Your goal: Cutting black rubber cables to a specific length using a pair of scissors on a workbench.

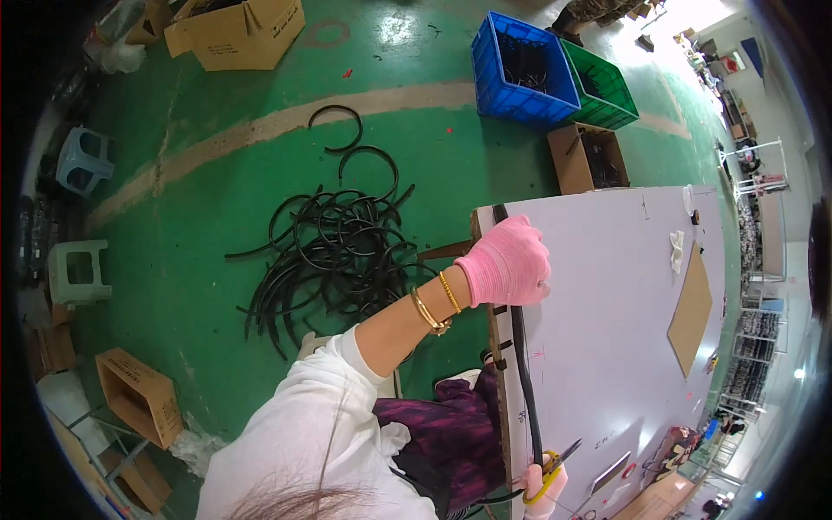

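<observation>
On the green floor (pixel 199 234) lie black tubes (pixel 338 251). The pink-gloved left hand (pixel 510 258) is curled over 1 black strip (pixel 523 368) on the white table (pixel 598 329) — I cannot tell if it grips. The right hand (pixel 549 496) clasps yellow-handled scissors (pixel 555 468) beside the strip's lower end.

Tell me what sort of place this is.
Likely a factory workshop: a heap of black strips lies on the green floor, a blue crate holds dark pieces, and a broad white worktable stands nearby.
</observation>
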A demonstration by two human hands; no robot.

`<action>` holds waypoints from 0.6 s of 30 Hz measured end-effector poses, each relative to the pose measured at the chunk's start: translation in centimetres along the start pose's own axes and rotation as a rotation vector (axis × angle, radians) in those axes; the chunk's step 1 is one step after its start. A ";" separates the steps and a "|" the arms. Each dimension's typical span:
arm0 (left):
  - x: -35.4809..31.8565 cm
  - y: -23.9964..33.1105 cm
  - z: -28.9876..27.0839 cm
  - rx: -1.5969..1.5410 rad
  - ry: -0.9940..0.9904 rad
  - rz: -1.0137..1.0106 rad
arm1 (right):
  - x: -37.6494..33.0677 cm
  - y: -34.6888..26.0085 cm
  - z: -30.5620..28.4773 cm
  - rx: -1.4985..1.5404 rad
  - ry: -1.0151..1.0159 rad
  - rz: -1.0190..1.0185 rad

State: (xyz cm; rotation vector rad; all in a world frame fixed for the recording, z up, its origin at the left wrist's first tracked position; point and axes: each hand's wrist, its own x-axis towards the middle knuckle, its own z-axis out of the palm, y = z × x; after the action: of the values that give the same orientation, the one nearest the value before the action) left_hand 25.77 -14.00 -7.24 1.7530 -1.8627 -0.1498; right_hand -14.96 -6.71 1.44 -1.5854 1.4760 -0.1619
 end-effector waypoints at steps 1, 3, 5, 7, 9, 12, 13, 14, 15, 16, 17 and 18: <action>0.0 0.0 0.1 0.008 0.024 0.003 | -0.1 -0.3 0.2 0.004 0.011 -0.009; 0.0 0.1 0.1 0.010 0.036 -0.009 | 0.0 0.1 0.0 0.005 0.022 -0.017; 0.0 0.1 0.2 0.012 0.046 -0.017 | 0.4 1.4 -0.4 -0.124 0.010 -0.078; -0.1 0.0 0.3 0.030 0.082 -0.022 | 0.2 1.1 -0.3 -0.066 0.018 -0.025; -0.2 -0.2 0.5 0.030 0.092 -0.031 | 0.3 0.8 -0.1 -0.007 0.023 0.026; 0.0 -0.1 0.5 0.023 0.107 -0.034 | 0.3 1.8 -0.2 -0.079 0.059 0.002; -0.1 -0.1 0.5 0.022 0.111 -0.038 | 0.2 2.0 0.1 0.077 0.085 0.006; -0.1 -0.1 0.6 0.022 0.111 -0.036 | 0.1 2.1 0.2 0.232 0.112 0.009; -0.2 -0.1 0.7 0.016 0.131 -0.035 | 0.0 2.1 0.2 0.234 0.114 0.009; -0.3 -0.1 0.7 0.009 0.149 -0.035 | 0.0 1.8 0.2 0.204 0.096 0.023; -0.4 0.0 0.7 0.009 0.148 -0.033 | 0.1 1.5 0.3 0.175 0.080 0.038; -0.5 0.0 0.8 0.009 0.124 -0.042 | 0.1 1.2 0.2 0.178 0.083 0.040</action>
State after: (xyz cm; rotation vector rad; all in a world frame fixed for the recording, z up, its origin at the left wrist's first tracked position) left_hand 25.38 -13.80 -8.01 1.7671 -1.7412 -0.0482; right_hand -15.66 -6.45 0.44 -1.4198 1.5125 -0.3299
